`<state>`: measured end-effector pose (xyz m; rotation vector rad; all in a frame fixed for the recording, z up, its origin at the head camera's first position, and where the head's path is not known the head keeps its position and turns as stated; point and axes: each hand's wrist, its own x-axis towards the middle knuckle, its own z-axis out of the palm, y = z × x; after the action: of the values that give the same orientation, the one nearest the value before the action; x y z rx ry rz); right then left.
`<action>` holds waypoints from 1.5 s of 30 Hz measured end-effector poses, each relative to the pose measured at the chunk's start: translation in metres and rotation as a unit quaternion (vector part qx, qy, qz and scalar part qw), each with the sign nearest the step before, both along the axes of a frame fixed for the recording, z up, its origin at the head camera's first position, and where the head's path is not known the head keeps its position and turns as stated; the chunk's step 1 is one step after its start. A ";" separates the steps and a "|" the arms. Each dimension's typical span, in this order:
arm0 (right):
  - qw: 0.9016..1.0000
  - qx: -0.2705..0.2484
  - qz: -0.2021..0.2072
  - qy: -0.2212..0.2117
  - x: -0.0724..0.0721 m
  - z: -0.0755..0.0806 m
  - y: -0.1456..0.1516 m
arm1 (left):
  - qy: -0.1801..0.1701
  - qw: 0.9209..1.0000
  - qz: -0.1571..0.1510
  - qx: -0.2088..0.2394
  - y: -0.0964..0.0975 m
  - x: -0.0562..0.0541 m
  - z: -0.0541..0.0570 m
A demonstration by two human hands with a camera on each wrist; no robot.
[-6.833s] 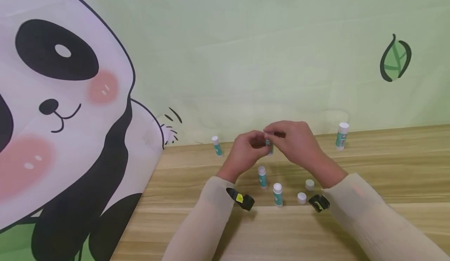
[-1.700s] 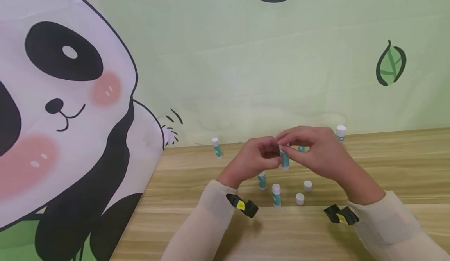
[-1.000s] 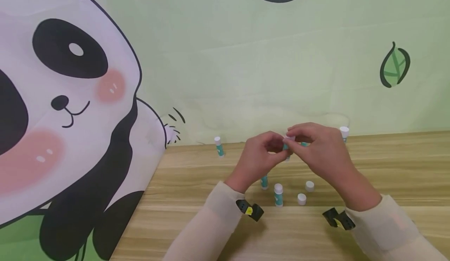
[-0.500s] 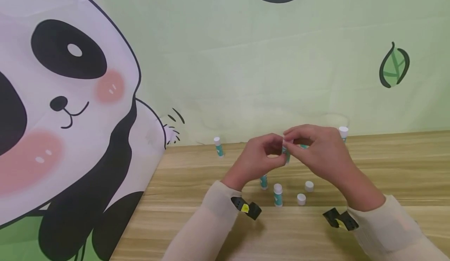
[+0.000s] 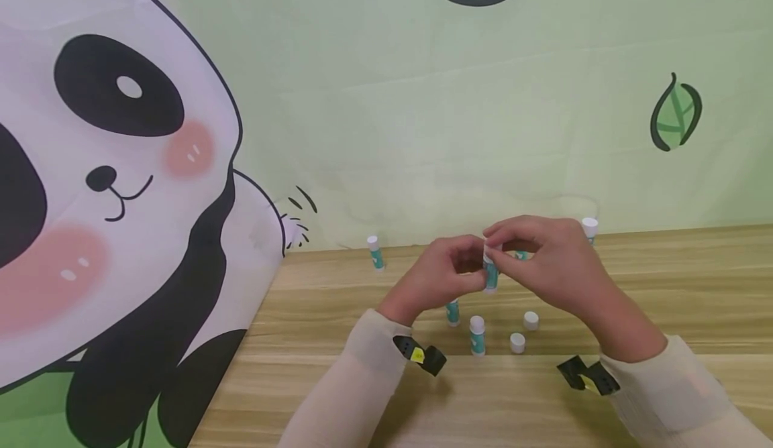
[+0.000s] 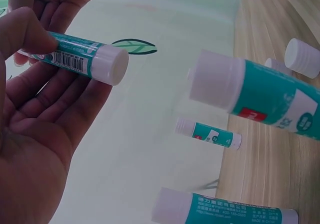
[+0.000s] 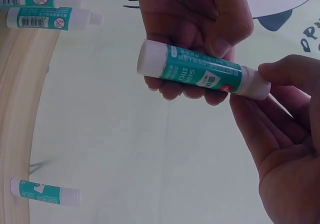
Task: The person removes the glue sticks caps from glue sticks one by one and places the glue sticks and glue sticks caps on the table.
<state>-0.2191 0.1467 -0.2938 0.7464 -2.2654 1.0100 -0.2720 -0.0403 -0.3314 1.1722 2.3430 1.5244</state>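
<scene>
Both hands hold one glue stick, with a teal label and white ends, above the table. My left hand grips its body between thumb and fingers; the left wrist view shows the barcode side of the glue stick and its white end facing that camera. My right hand pinches the other white end, the upper one in the head view, between thumb and fingertips. In the right wrist view the label of the glue stick is plain, and the fingertips partly cover the pinched end.
Two loose white caps lie on the wooden table. Glue sticks stand nearby: one front centre, one behind it partly hidden by the left hand, another back left. Two more are partly hidden behind the right hand. A panda-print backdrop rises behind.
Both hands are farther right than in the oldest frame. Over the last second they keep their hold on the glue stick, which sits slightly lower and shows more of its body. The loose caps stay put.
</scene>
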 end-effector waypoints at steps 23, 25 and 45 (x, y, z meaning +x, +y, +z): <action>0.999 -0.030 -0.009 0.039 0.001 0.002 0.002 | -0.017 1.000 -0.010 -0.013 -0.004 -0.004 0.000; 0.999 -0.031 -0.011 0.042 0.001 0.002 0.002 | -0.020 1.000 -0.006 -0.014 -0.005 -0.005 -0.001; 0.999 -0.008 -0.038 0.004 -0.011 -0.007 0.007 | -0.024 0.999 0.028 -0.001 -0.016 -0.015 -0.004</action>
<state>-0.2299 0.1533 -0.3011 0.6522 -2.2576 0.9879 -0.2875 -0.0559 -0.3356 1.0654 2.3642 1.5493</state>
